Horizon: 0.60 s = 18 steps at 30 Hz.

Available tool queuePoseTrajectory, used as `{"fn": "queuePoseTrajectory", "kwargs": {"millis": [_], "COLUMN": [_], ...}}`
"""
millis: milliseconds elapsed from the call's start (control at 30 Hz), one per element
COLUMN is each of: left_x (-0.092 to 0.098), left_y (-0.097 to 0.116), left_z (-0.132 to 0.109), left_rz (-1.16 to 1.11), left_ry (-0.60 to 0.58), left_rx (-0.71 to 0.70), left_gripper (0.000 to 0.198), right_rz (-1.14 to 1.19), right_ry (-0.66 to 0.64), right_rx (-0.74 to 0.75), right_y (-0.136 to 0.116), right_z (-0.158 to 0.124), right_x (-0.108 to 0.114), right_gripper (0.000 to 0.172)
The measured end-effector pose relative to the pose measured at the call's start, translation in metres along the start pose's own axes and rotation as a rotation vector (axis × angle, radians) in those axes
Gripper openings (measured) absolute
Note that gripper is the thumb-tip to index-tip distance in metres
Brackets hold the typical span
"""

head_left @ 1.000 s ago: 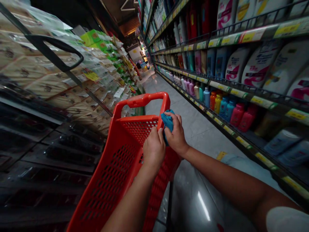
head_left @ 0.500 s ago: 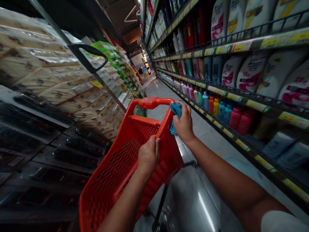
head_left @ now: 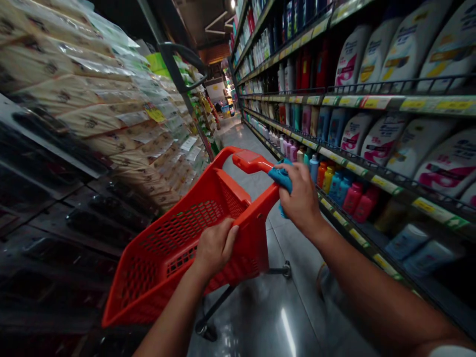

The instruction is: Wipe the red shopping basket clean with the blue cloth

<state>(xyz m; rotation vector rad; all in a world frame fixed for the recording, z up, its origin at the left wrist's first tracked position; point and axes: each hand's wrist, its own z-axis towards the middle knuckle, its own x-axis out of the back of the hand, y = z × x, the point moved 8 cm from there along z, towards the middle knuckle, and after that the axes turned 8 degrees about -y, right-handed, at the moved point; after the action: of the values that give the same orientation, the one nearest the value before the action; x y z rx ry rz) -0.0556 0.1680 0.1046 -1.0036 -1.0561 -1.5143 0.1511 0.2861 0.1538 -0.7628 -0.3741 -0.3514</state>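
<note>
A red plastic shopping cart (head_left: 255, 248) stands tilted across the view, its basket walls full of small slots. My left hand (head_left: 215, 245) is closed over the cart's near side rim, with the thumb along the top. At the right end of the cart's handle (head_left: 248, 161), my right hand (head_left: 302, 198) grips a blue cloth (head_left: 281, 177), which is wrapped on the handle bar. Part of the cloth hangs below the fingers. The basket holds nothing that I can see.
Shelves (head_left: 357, 103) of shampoo and other bottles line the right side. Stacked plastic-wrapped packs (head_left: 85, 106) rise on the left, behind a grey pole with a looped handle (head_left: 186, 64). Cart wheels (head_left: 286, 269) rest on the shiny tiled floor (head_left: 260, 317), and the aisle runs ahead.
My right hand and the cloth have shifted from the handle's corner up onto its bar. The cart sits turned and lower in view. My left hand stays on the rim.
</note>
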Motion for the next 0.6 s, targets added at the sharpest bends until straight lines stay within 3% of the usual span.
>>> {"fn": "queuePoseTrajectory", "kwargs": {"millis": [233,400,600], "left_x": [0.012,0.022,0.040], "left_y": [-0.005,-0.011,-0.015], "left_z": [-0.037,-0.068,-0.102], "left_rz": [-0.003,-0.037,-0.075], "left_ry": [0.045,0.151,0.261], "left_rx": [-0.008,-0.016,-0.060], "left_gripper": [0.040,0.041,0.041], "right_rz": [0.071,0.173,0.135], "right_ry": [-0.370,-0.657,-0.706], "right_rx": [0.168,0.308,0.303], "right_y": [-0.030,-0.059,-0.079], "right_z": [-0.020,-0.030,-0.029], "right_x": [0.022,0.031,0.027], "right_gripper": [0.050,0.052,0.047]}}
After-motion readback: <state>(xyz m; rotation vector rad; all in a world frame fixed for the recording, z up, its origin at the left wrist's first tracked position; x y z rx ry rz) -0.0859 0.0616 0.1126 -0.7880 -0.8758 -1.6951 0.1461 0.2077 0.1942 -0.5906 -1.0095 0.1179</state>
